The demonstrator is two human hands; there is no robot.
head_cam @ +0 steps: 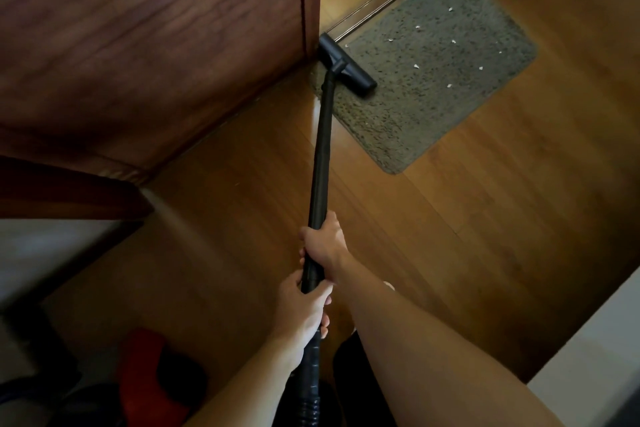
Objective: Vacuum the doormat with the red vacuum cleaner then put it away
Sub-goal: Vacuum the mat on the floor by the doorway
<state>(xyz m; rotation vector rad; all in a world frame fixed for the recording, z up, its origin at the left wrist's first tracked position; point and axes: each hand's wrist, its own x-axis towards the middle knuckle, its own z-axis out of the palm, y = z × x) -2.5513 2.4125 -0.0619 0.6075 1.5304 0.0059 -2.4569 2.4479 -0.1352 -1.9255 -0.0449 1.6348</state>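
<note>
Both hands, left hand (304, 308) and right hand (323, 243), are clamping the wand (320, 156); its nozzle (346, 64) is sitting at the doormat (433, 80) corner, likely risking knocking the door (156, 28).

A brown wood-plank floor (433, 218) carries a grey shaggy doormat (433, 107), its far edge along a metal threshold strip (374, 2). Small white scraps (415, 66) lie scattered on the mat; a black vacuum floor head (346, 66) rests on its left end. The red vacuum cleaner (142, 381) sits at lower left, blurred
</note>
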